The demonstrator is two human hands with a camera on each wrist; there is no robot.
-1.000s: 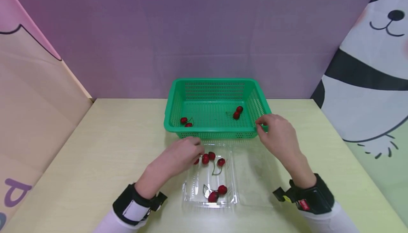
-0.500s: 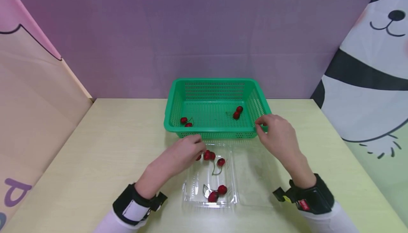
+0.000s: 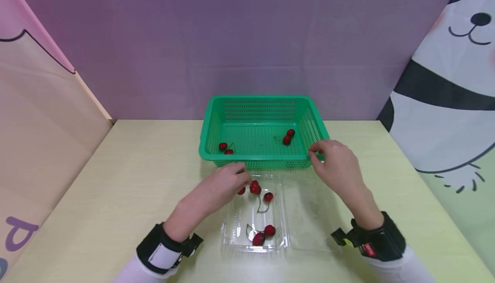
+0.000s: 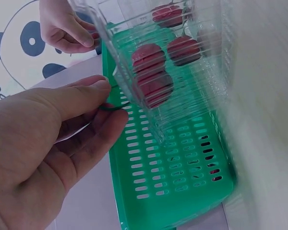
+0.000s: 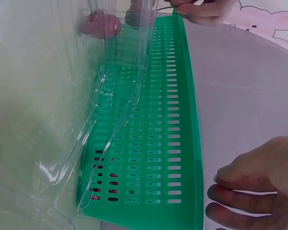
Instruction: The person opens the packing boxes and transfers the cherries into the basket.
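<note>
Hold the cherries by the stem only: your left hand, at 10 o'clock of the clear box, pinches that green stem between thumb and fingertips, which should spare the fruit from bruising. Your right hand is loosely curled beside the 4 o'clock corner of the green basket, with nothing visible in its fingers; contact with the rim cannot be confirmed. Raise or lower the stem vertically and avoid dragging fruit against the box wall, since a snag could tear the stem loose. The cherries nearest your fingertips are at the box's 12 o'clock: round, glossy, dark red and touching each other. Whether the box floor bears their weight cannot be told. A lone cherry lies at 1 o'clock, a second pair at 6 o'clock. The box sits on the desk, at the basket's 6 o'clock.
</note>
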